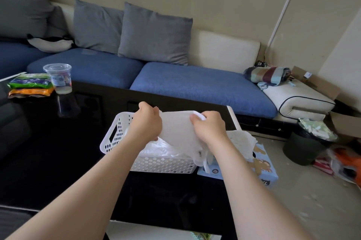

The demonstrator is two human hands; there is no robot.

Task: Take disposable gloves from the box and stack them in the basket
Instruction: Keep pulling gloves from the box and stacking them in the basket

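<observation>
Glove [177,128] is stretched flat between your two hands, in the air just above the basket [115,138]. Your left hand [147,122] pinches its left edge with curled fingers, and your right hand [210,128] pinches the right edge between thumb and fingers. The glove's own fingers hang off the near right corner, down over the basket's rim and toward the box [267,171] just to the right.

That dangling end is your main risk. If you lower the glove as it hangs, the end will likely land outside the rim or drape onto the box instead of on the pile [156,147]. It could also brush the tuft [240,142] sticking up from the box and drag more film out.

The pile in the basket looks rumpled, not flat, so a glove laid on it may slide or bunch.

The film looks very thin. Pull your hands further apart and it may tear at a pinch. Let go with one hand first and it will probably fold on itself or cling to your skin.

The basket sits near the right edge of the table [58,151], so a shove could push it toward the box.
</observation>
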